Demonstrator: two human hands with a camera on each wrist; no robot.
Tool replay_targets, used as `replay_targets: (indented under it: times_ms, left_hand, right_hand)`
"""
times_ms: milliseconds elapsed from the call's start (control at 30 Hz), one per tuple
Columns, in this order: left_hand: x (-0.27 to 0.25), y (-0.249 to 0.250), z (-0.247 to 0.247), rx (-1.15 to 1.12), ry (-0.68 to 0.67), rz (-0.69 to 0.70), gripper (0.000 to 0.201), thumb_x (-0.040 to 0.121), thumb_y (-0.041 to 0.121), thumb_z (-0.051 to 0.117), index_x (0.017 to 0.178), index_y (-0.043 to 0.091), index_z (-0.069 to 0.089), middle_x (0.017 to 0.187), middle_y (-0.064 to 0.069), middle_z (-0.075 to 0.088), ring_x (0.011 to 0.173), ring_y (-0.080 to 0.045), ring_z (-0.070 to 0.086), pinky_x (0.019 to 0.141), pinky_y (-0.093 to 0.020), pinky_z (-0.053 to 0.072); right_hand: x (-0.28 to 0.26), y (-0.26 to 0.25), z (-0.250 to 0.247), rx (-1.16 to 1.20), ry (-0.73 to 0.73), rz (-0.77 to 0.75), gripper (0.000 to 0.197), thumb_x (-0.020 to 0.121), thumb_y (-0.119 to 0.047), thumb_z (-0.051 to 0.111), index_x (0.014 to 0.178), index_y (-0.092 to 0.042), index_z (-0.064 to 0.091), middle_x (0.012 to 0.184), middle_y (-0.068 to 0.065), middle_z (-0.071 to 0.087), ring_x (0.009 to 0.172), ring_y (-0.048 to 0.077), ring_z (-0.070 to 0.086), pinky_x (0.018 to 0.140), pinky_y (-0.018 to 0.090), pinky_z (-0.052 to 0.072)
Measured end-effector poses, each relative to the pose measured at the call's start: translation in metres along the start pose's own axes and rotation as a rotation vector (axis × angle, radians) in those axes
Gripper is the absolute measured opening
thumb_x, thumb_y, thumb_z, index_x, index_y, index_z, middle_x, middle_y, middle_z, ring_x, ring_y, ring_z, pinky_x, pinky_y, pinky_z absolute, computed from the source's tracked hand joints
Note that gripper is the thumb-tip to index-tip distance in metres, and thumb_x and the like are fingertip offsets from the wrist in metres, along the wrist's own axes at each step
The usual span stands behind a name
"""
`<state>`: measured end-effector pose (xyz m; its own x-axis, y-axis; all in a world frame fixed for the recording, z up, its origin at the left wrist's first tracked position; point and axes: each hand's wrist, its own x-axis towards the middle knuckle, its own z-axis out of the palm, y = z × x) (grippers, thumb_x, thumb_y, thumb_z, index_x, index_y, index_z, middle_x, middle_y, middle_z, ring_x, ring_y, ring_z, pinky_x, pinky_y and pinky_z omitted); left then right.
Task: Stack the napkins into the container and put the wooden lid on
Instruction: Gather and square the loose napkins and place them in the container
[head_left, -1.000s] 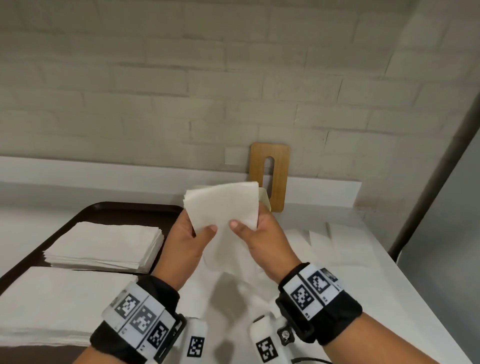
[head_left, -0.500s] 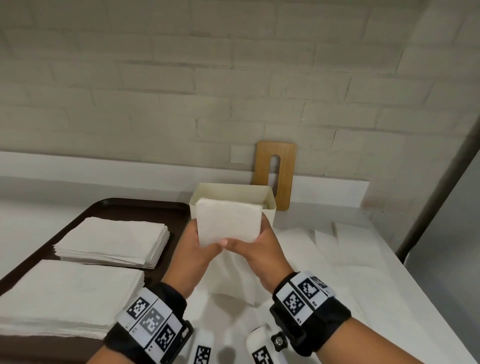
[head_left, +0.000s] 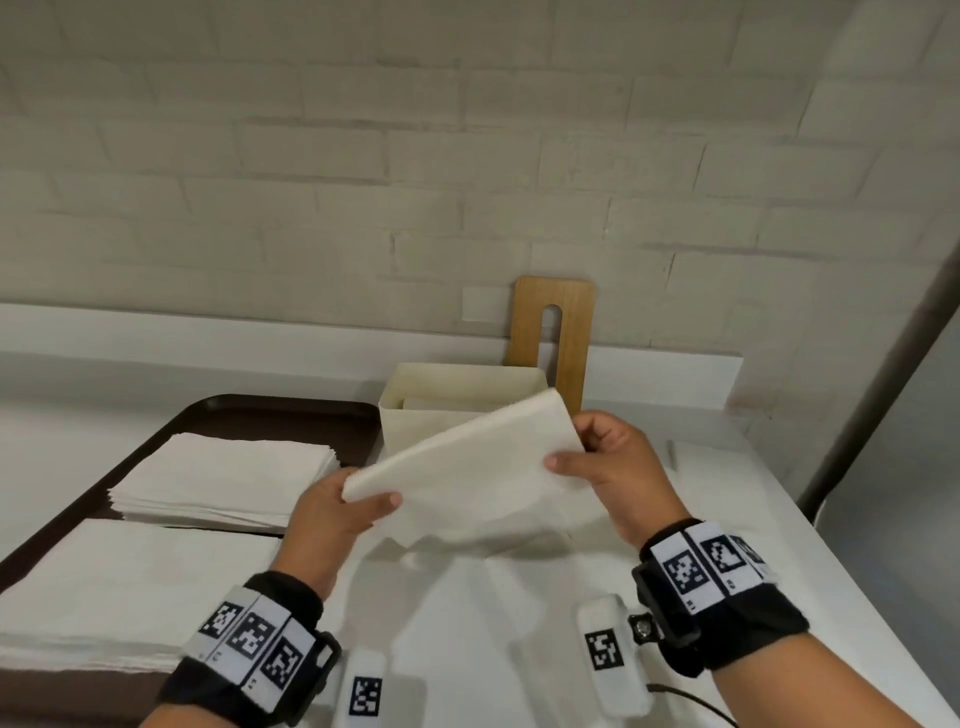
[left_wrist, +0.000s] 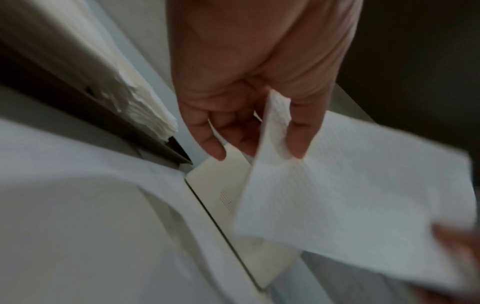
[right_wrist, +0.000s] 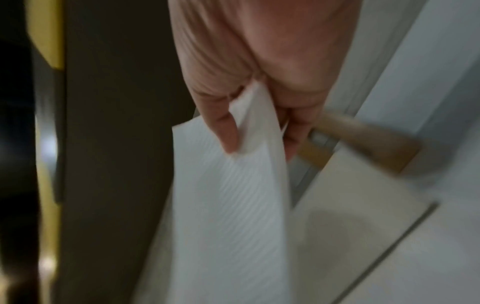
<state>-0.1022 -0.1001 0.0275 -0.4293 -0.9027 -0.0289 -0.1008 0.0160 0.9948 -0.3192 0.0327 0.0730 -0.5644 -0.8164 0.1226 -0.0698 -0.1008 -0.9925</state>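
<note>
Both hands hold one white napkin (head_left: 478, 467) stretched flat in the air just in front of the cream container (head_left: 415, 421). My left hand (head_left: 353, 512) pinches its near left corner, thumb on top. My right hand (head_left: 592, 457) pinches the far right corner. The wrist views show the same napkin (left_wrist: 350, 205) (right_wrist: 228, 205) pinched between thumb and fingers of the left hand (left_wrist: 257, 144) and of the right hand (right_wrist: 259, 142). Inside the container some napkins lie low. The wooden lid (head_left: 556, 332) with a slot leans upright against the wall behind it.
A dark brown tray (head_left: 234, 415) at the left carries two stacks of white napkins (head_left: 223, 478) (head_left: 119, 587). The white counter (head_left: 727, 519) runs to an edge on the right, with a brick wall behind it.
The napkin was held upright and folded narrow before the container; now it is spread wide and tilted flat, my hands having moved apart to opposite corners.
</note>
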Motion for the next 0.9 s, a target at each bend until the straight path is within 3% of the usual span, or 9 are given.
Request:
replay_targets:
  times_ms: [100,200,300,367,467,567,700,800,900]
  left_hand:
    - [0.003,-0.001,0.008,-0.132,-0.037,-0.045,0.026,0.082,0.0,0.063,0.107,0.005,0.059,0.102,-0.016,0.068,0.093,-0.031,0.065,0.081,-0.043,0.054]
    - [0.002,-0.007,0.022,-0.088,-0.106,-0.076,0.031,0.073,-0.002,0.067,0.101,0.007,0.058,0.099,-0.015,0.065,0.087,-0.026,0.062,0.071,-0.032,0.049]
    - [-0.002,-0.015,0.03,-0.114,-0.14,-0.105,0.055,0.054,0.005,0.058,0.108,0.002,0.06,0.103,-0.019,0.067,0.096,-0.034,0.063,0.081,-0.04,0.051]
    - [-0.002,-0.016,0.03,-0.138,-0.1,-0.07,0.047,0.05,0.005,0.053,0.097,0.001,0.061,0.094,-0.016,0.065,0.09,-0.032,0.06,0.079,-0.039,0.048]
    - [-0.003,-0.003,0.028,-0.171,-0.056,-0.009,0.023,0.05,0.006,0.049,0.073,0.009,0.05,0.076,-0.007,0.054,0.072,-0.02,0.049,0.066,-0.03,0.041]
    - [-0.002,0.004,0.023,-0.16,-0.07,0.016,0.018,0.055,0.002,0.051,0.069,0.011,0.044,0.071,-0.004,0.048,0.066,-0.016,0.045,0.061,-0.026,0.037]
    - [0.008,-0.02,0.019,0.085,-0.12,-0.082,0.032,0.073,-0.018,0.049,0.079,0.013,0.051,0.08,-0.011,0.054,0.072,-0.021,0.051,0.06,-0.027,0.041]
    - [0.009,-0.024,0.018,0.156,-0.158,-0.125,0.021,0.064,-0.003,0.059,0.077,0.013,0.054,0.08,-0.01,0.057,0.074,-0.022,0.053,0.062,-0.028,0.042]
    - [0.014,-0.016,0.017,0.206,-0.16,-0.071,0.022,0.078,-0.003,0.062,0.082,0.018,0.057,0.084,-0.003,0.063,0.085,-0.023,0.06,0.065,-0.026,0.045]
  right_hand:
    - [0.001,0.028,-0.008,-0.09,0.013,0.14,0.037,0.068,0.021,0.061,0.085,-0.011,0.064,0.09,0.009,0.068,0.081,0.025,0.064,0.073,0.035,0.054]
    - [-0.001,0.054,-0.008,-0.162,0.031,0.235,0.038,0.062,0.02,0.06,0.075,-0.015,0.06,0.085,0.008,0.062,0.076,0.024,0.058,0.067,0.032,0.048]
    - [-0.002,0.064,-0.005,-0.168,0.044,0.288,0.034,0.059,0.018,0.06,0.069,-0.015,0.057,0.073,0.007,0.058,0.068,0.023,0.054,0.063,0.031,0.045]
    - [-0.002,0.058,-0.002,-0.151,0.062,0.271,0.037,0.064,0.022,0.056,0.068,-0.015,0.055,0.069,0.004,0.054,0.062,0.019,0.05,0.056,0.025,0.041]
    - [-0.003,0.041,-0.001,-0.119,0.074,0.172,0.037,0.068,0.022,0.052,0.065,-0.015,0.052,0.066,0.0,0.051,0.059,0.014,0.046,0.05,0.022,0.037]
    - [-0.006,0.034,0.0,-0.118,0.064,0.095,0.038,0.07,0.023,0.05,0.064,-0.014,0.051,0.066,-0.001,0.05,0.059,0.013,0.045,0.048,0.018,0.038]
    - [-0.009,0.053,-0.002,-0.265,0.0,0.215,0.035,0.069,0.017,0.057,0.077,-0.017,0.054,0.08,0.0,0.056,0.068,0.016,0.052,0.055,0.025,0.043]
    - [-0.007,0.061,-0.006,-0.347,-0.031,0.326,0.029,0.069,0.013,0.063,0.074,-0.015,0.056,0.077,0.007,0.06,0.07,0.021,0.057,0.06,0.03,0.046]
    - [0.0,0.053,-0.012,-0.386,0.002,0.271,0.022,0.071,0.007,0.071,0.074,-0.013,0.063,0.09,0.012,0.069,0.087,0.028,0.065,0.084,0.04,0.053]
